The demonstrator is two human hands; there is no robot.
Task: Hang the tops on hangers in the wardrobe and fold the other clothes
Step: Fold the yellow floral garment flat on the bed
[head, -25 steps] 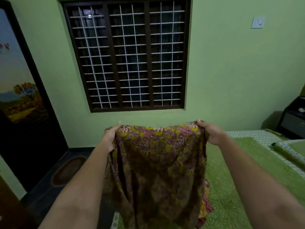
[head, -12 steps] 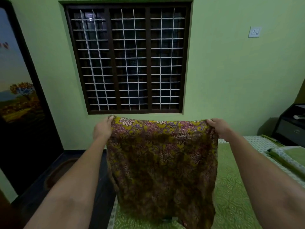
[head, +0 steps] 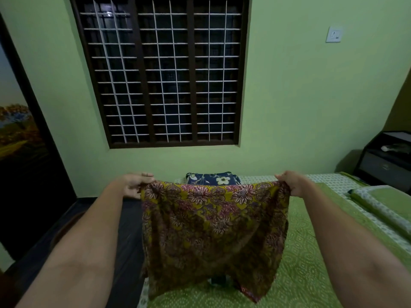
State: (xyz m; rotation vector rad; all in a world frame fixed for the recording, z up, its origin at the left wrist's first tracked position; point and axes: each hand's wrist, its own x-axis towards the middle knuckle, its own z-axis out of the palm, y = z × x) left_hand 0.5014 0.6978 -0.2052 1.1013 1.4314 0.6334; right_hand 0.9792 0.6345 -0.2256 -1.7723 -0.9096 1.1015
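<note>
A yellow and maroon floral garment (head: 213, 227) hangs spread out in front of me above the bed. My left hand (head: 133, 184) pinches its top left corner. Its top right corner is gripped by my right hand (head: 291, 182). The lower hem touches the green bedspread (head: 311, 270). Behind the garment's top edge, a folded dark blue floral cloth (head: 212, 178) lies at the far end of the bed.
A barred window (head: 164, 72) fills the green wall ahead. Green pillows (head: 382, 205) lie on the bed at right, with a dark bedside cabinet (head: 384, 161) beyond. A dark door (head: 22, 152) and dark floor (head: 124, 241) are on the left.
Both hands have moved apart and lowered, stretching the garment wider. The blue floral cloth behind it has come into view.
</note>
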